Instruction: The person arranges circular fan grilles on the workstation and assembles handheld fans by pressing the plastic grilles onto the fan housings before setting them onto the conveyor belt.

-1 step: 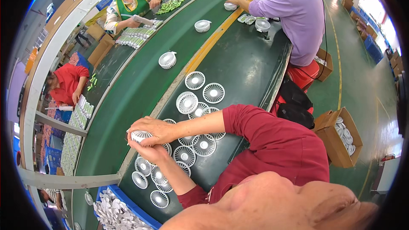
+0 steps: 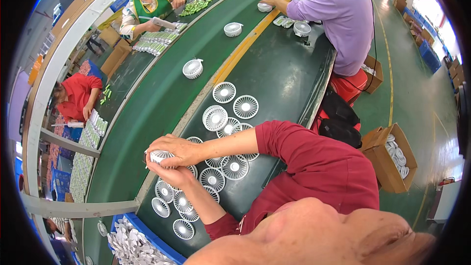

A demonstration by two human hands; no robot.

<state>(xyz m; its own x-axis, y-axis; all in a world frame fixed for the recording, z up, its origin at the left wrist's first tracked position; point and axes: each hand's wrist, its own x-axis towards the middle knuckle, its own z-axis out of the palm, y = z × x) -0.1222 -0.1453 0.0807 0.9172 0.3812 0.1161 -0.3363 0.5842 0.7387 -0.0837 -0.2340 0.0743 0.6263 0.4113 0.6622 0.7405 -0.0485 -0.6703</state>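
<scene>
A round white slatted fan head (image 2: 159, 156) is held between my two hands over the near edge of the green conveyor. My right hand (image 2: 180, 147) wraps over it from above, fingers closed around its far side. Beneath it, my left hand (image 2: 171, 174) cups the lower side, so much of the fan head is hidden. Several round white fan grilles (image 2: 235, 167) lie on the dark green table under and beside my forearms, some overlapping. Further grilles (image 2: 183, 229) lie near my left forearm.
White fan heads (image 2: 192, 69) stand on the green conveyor belt (image 2: 162, 99). A blue bin (image 2: 154, 238) holds white blade-like parts. A cardboard box (image 2: 390, 159) with white rings stands on the floor. Co-workers sit across the belt and farther along, one in a purple top (image 2: 338, 19).
</scene>
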